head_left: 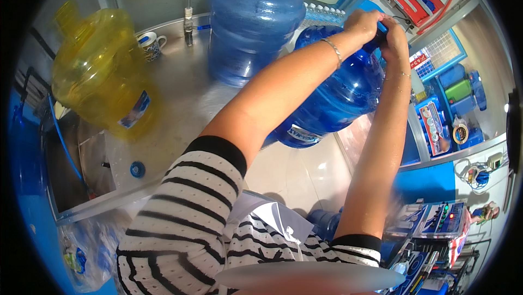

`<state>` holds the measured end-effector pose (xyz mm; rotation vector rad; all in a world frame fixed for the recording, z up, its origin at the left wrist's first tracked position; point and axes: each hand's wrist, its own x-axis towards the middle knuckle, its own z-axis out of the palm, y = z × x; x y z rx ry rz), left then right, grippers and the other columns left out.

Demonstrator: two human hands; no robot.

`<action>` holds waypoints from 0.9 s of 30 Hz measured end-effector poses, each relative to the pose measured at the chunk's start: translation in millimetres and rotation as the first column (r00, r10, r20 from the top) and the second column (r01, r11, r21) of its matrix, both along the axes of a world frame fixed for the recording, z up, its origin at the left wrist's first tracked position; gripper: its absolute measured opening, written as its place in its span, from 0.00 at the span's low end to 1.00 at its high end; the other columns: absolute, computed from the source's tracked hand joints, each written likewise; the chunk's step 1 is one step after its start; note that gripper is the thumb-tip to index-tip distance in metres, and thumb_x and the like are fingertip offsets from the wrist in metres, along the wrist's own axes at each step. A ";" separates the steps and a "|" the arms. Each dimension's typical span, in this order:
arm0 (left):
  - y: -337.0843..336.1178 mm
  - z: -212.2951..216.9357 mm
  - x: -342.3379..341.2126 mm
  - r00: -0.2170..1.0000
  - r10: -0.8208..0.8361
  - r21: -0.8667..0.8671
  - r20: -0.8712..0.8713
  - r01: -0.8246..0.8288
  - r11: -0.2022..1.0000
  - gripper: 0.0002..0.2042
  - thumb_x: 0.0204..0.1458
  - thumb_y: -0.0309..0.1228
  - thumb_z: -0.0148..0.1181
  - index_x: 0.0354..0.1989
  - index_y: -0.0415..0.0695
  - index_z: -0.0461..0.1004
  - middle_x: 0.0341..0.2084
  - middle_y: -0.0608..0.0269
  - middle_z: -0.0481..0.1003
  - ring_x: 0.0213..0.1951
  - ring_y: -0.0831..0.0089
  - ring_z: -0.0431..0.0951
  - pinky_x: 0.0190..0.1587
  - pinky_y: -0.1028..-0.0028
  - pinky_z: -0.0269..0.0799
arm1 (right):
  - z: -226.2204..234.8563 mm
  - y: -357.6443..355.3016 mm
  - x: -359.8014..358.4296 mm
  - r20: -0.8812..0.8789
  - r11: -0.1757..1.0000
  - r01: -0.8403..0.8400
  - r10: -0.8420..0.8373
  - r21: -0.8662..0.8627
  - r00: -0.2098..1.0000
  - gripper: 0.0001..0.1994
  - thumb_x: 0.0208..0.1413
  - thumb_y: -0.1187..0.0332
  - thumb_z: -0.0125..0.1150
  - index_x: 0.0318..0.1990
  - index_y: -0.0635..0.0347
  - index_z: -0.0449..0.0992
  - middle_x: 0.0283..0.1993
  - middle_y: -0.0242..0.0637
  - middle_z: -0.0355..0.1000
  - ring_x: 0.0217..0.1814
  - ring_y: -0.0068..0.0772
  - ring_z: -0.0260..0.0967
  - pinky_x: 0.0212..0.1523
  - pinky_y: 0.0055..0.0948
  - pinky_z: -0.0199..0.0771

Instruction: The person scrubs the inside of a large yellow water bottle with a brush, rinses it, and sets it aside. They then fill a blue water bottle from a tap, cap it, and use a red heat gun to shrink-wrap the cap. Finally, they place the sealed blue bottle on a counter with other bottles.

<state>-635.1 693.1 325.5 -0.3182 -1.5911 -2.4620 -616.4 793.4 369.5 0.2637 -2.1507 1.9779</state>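
A dark blue water jug (332, 96) leans in front of me, its neck up at the right. My left hand (362, 27) is closed at the mouth of this jug, fingertips pressed on its top. On the other side of the neck, my right hand (395, 42) is wrapped round it. A light blue bit, perhaps a cap, shows between the hands; the fingers hide most of it. Behind the left forearm, a paler blue jug (256, 23) stands upright on the metal counter (185, 85). A yellow jug (101, 72) stands at the left.
A patterned mug (151, 44) sits behind the yellow jug. On the counter lies a round blue cap (137, 169), near a sink (73, 156) with a blue hose. Small white-capped bottles (327, 9) line the back. Shelves with containers (457, 91) stand at the right, beyond tiled floor (305, 172).
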 end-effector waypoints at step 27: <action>-528.9 -93.5 385.3 0.362 0.571 -0.611 -0.737 -0.718 -0.333 0.26 0.56 0.42 0.57 0.63 0.51 0.65 0.63 0.46 0.60 0.64 0.45 0.57 0.67 0.53 0.52 | -254.2 -547.8 0.3 -0.002 0.211 -0.143 0.567 0.967 0.824 0.19 0.57 0.63 0.62 0.56 0.55 0.73 0.45 0.47 0.72 0.45 0.40 0.72 0.49 0.36 0.72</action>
